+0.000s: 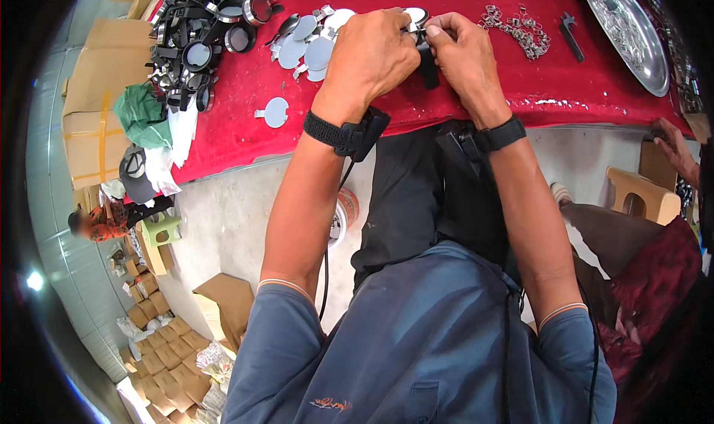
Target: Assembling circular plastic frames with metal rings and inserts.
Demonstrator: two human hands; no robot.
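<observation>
My left hand (pixel 375 56) is closed on a wristwatch at the near part of the red-covered table, its fingers curled over the piece. My right hand (pixel 467 56) pinches the same watch from the other side with thumb and forefinger. A black strap (pixel 428 68) hangs down between the hands, and the watch's pale round face (pixel 416 14) shows just beyond the fingertips. What the fingertips press on is mostly hidden. Left of my left hand lies a cluster of grey round watch heads (pixel 292 52); one single watch head (pixel 276 112) sits apart, nearer the table edge.
Black-strapped watches (pixel 197 41) are heaped at the left. Right of my hands lie loose metal buckles (pixel 532 37), a dark narrow piece with a metal end (pixel 571 37) and an oval metal tray (pixel 654 82) of small silver parts. Another person's hand (pixel 675 147) is at the right edge.
</observation>
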